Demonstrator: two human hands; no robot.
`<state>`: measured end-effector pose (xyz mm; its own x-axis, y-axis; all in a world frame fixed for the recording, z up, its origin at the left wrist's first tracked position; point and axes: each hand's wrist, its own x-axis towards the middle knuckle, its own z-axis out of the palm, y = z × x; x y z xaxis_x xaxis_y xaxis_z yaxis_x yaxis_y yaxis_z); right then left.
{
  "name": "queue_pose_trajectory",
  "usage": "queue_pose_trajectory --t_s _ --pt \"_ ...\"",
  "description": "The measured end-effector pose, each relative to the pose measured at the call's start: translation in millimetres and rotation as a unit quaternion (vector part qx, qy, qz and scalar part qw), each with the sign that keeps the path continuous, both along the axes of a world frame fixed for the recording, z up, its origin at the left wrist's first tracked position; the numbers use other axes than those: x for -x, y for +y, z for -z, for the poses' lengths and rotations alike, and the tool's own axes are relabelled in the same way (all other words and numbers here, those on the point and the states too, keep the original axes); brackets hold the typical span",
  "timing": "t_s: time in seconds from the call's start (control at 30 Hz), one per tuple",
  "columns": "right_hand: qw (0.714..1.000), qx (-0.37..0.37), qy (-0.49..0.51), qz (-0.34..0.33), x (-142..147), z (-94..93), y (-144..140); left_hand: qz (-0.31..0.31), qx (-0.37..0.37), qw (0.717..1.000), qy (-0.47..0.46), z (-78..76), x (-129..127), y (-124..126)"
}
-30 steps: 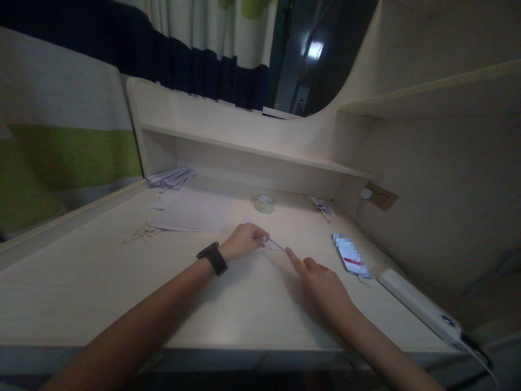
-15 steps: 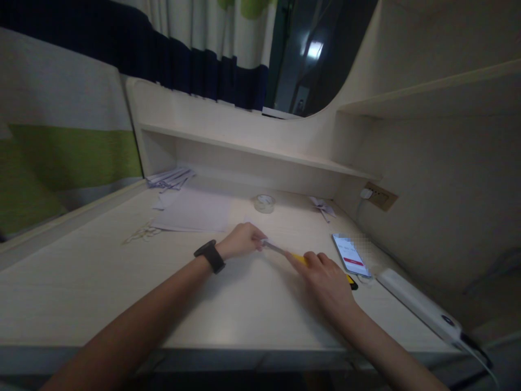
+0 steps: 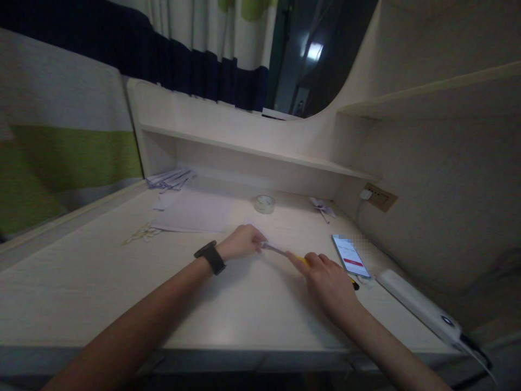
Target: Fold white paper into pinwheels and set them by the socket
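Note:
My right hand (image 3: 328, 279) is wrapped round a yellow utility knife (image 3: 279, 250), its forefinger laid along the handle. The long grey blade points left, towards my other hand. A black end of the handle shows behind the palm. My left hand (image 3: 243, 240), with a black watch on the wrist, is closed in a pinch above the desk. At its fingertips is a small white piece (image 3: 264, 245), too small to name with certainty, and the blade tip meets it there. Just behind my left hand the corner of a pale sheet shows on the desk.
White paper sheets (image 3: 197, 209) lie left of centre, with folded paper strips (image 3: 171, 178) behind and thin pale loops (image 3: 143, 232) beside. A clear tape roll (image 3: 265, 205), a paper pinwheel (image 3: 323, 208), a phone (image 3: 350, 255) and a long white device (image 3: 419, 304) are further right.
Both hands keep nearly the same place. The knife blade and the fingertips of my left hand have shifted very slightly, and the knife's handle has turned a little in my right hand.

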<state>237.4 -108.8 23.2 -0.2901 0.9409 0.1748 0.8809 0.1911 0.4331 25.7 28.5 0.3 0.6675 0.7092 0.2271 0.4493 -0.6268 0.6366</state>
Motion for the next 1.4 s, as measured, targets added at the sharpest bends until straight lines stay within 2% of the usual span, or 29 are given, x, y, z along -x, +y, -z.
queue_pose_trajectory --t_s 0.13,0.23,0.5,0.6,0.7,0.8,0.93,1.1,1.23,1.4 --pt "0.997 0.055 0.053 0.028 1 1.8 1 -0.02 -0.003 0.999 -0.033 2.2 -3 2" --pt "0.995 0.07 0.068 0.038 4 1.3 0 -0.026 0.004 0.999 -0.045 3.0 -3 2" --pt "1.0 -0.011 0.023 0.002 2 -4.6 1 -0.003 0.023 1.0 -0.003 -1.6 1 0" --pt "0.999 0.009 0.048 0.009 1 -6.8 1 -0.003 0.027 0.999 -0.024 0.0 1 2" --pt "0.996 0.03 0.086 0.015 -2 -8.2 0 -0.029 0.048 0.997 -0.047 0.7 1 5" --pt "0.989 0.007 0.146 0.005 -9 -10.2 3 -0.046 0.09 0.993 -0.057 -3.0 5 5" --pt "0.954 0.013 0.297 -0.031 -23 -11.4 24 -0.037 0.182 0.976 -0.117 -10.0 12 5" --pt "0.905 0.055 0.419 0.046 -36 0.1 76 -0.011 0.233 0.956 -0.178 -10.1 22 10" --pt "0.912 0.038 0.4 0.083 -38 17.1 111 -0.044 0.215 0.964 -0.147 -7.9 28 13" --pt "0.944 0.007 0.313 0.109 -33 36.3 128 -0.095 0.123 0.986 -0.055 -4.8 34 20"
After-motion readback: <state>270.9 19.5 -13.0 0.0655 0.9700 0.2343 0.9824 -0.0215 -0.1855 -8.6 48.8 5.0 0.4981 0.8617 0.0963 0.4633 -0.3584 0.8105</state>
